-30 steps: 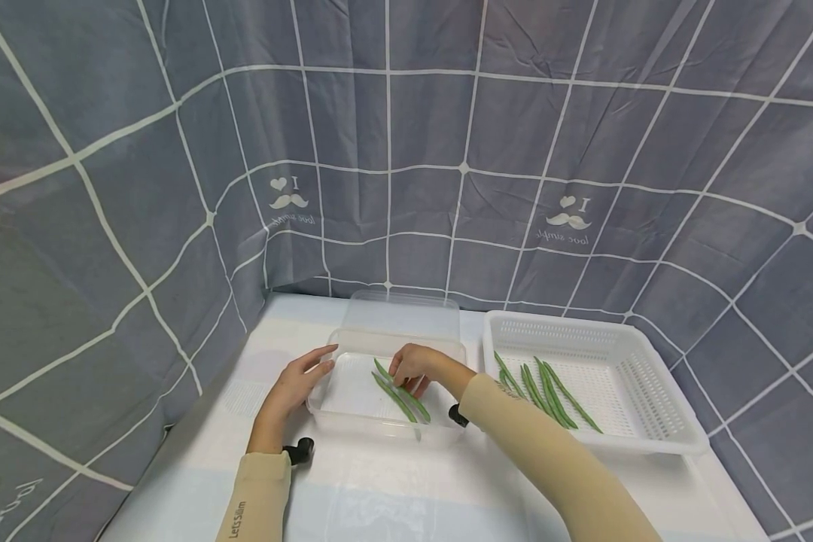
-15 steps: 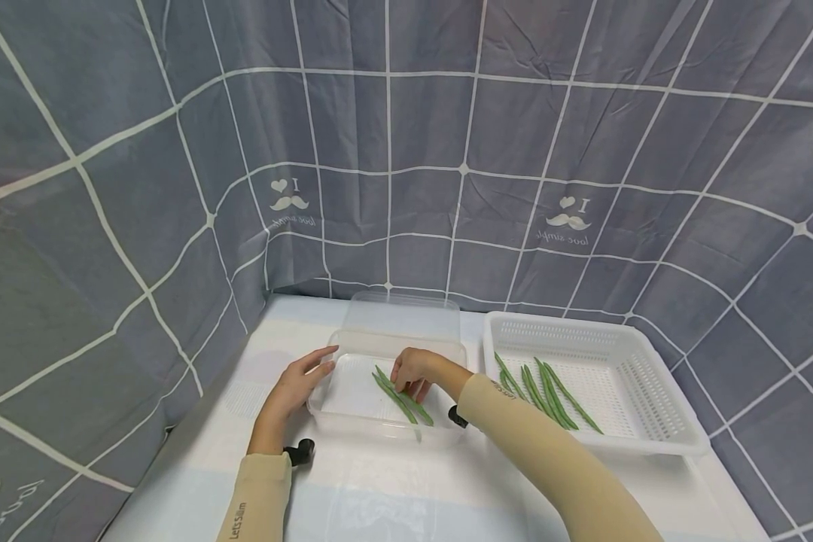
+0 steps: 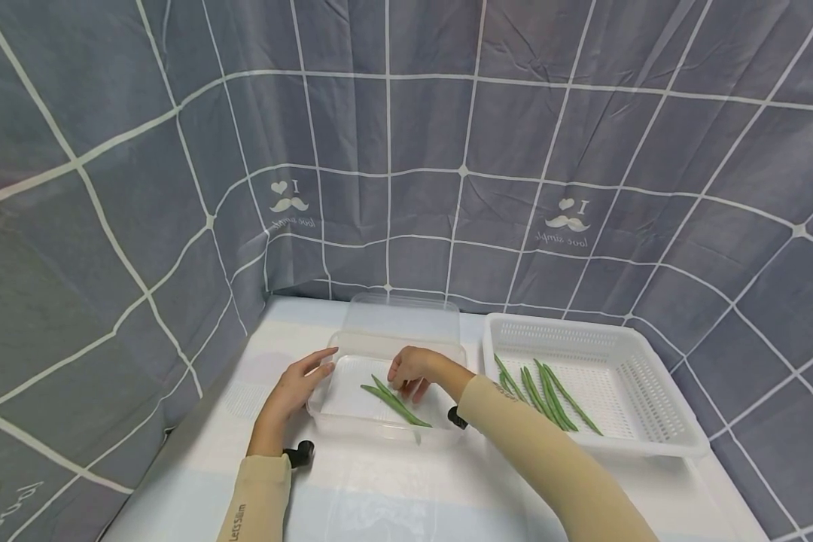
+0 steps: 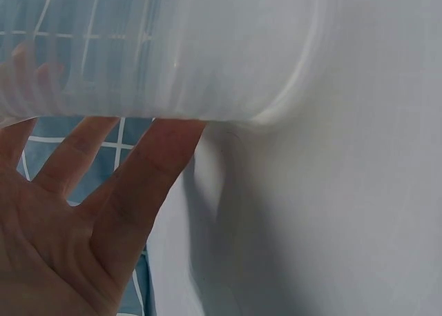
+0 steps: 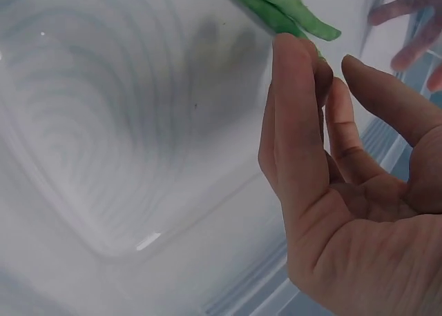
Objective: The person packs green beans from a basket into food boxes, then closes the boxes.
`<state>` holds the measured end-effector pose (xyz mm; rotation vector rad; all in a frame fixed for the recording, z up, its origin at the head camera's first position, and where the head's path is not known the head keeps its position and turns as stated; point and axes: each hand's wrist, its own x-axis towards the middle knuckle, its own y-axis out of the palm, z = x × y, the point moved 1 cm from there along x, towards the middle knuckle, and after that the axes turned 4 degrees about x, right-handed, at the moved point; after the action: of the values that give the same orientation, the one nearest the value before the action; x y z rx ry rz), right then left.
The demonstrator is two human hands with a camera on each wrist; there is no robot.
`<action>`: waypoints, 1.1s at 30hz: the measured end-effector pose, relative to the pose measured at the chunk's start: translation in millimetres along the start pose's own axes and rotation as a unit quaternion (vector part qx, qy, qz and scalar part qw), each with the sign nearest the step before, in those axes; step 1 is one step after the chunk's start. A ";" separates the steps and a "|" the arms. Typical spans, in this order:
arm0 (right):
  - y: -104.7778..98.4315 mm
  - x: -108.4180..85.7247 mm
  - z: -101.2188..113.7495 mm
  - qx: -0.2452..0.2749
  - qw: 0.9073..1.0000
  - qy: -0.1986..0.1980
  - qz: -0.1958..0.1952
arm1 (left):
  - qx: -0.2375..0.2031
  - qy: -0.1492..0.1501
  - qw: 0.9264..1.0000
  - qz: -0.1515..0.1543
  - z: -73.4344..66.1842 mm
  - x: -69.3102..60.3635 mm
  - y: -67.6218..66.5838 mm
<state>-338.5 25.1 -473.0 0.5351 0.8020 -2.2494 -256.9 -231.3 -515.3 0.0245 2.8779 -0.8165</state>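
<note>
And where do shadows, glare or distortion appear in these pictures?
Head view: the grey grid-patterned curtain shows bowed lines, perhaps partly lens distortion; left wrist view: soft shadow on the white table beside the clear plastic container; right wrist view: bright glint near the container's corner, shadow by the green beans.

Beans (image 3: 397, 406) grn; basket (image 3: 677, 443) wht; curtain (image 3: 420, 203) gry (wht-gridded).

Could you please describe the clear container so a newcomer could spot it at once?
On the pale table, look left of the white basket. The clear container is there, the left hand at its side and green beans inside. Its transparent walls distinguish it from the basket and the flat clear panel behind.
</note>
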 end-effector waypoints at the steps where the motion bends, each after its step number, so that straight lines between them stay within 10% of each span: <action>1: -1.9 -0.9 0.7 0.005 1.000 -0.005 0.004 | 0.001 0.000 1.000 0.001 -0.3 0.1 0.1; 15: -46.8 -25.5 10.4 0.109 0.993 -0.037 0.023 | 0.013 0.004 1.000 0.005 0.7 0.7 0.4; 33: -120.2 -77.6 -38.6 0.219 0.974 -0.060 -0.021 | 0.027 0.001 1.000 0.005 -0.5 1.5 0.7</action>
<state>-365.8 156.4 -410.0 0.5783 0.2523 -2.4805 -258.4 -230.4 -515.4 0.0447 2.8538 -0.8928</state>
